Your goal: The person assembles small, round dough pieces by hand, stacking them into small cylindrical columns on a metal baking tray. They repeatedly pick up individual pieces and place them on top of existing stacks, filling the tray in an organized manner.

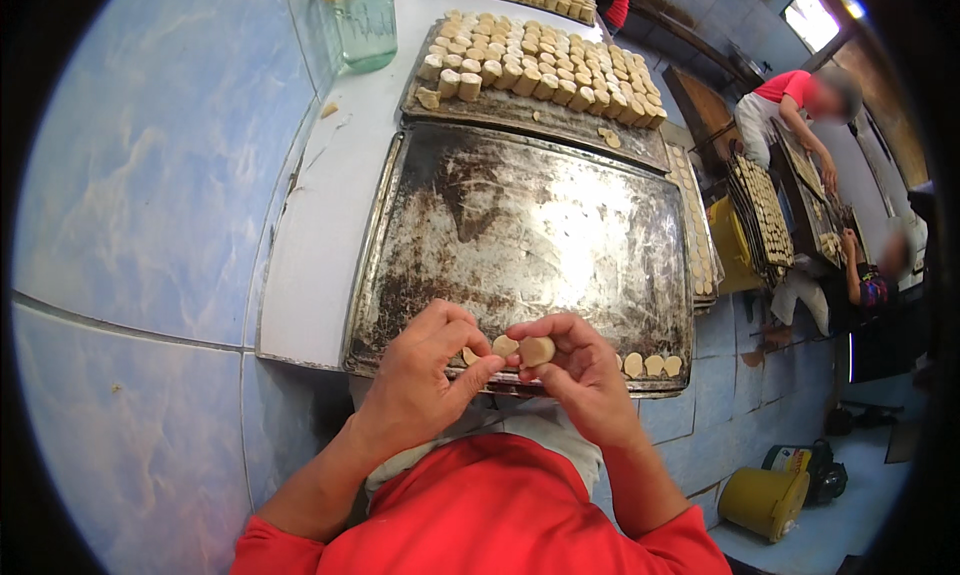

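The right hand (580,370) has a short, round dough roll (537,352) between its thumb and fingers, up over the near edge of the scratched metal baking tray (480,235). The left hand (425,367) is just beside it, with its fingers bent and the thumb close to them; I cannot tell if it pinches a bit of dough. Thin dough slices (654,365) lie in a row along the near edge, at the right end of the tray. One more pale slice (505,346) shows between the hands, but I cannot tell if it lies flat or is held up.

To do this well, I think the dough roll wants a soft grip, so it stays round. Pinch off each bit thin and even. Lay it flat, near the last one but not on top of it, and make the row nice and straight, with no folded edges
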The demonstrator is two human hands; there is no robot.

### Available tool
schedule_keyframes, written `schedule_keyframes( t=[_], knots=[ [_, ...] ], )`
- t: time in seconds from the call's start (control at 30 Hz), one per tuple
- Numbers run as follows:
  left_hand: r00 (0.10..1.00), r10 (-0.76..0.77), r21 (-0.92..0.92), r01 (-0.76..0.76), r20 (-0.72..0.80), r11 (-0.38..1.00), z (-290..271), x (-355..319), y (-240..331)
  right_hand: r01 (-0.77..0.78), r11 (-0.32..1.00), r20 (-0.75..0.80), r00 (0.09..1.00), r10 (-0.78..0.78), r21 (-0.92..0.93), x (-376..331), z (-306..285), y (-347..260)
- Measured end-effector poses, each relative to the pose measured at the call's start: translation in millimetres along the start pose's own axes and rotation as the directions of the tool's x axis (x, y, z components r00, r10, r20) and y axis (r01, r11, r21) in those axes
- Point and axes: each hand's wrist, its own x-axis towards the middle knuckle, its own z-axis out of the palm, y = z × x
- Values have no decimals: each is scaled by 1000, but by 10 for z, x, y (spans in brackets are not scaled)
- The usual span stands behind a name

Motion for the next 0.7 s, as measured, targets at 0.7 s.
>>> schedule_keyframes(
  t=[0.7],
  knots=[
    [998, -44, 25, 45, -55, 999, -267, -206, -33, 38, 999, 136, 990, -33, -30, 242, 372, 267]
  ],
)
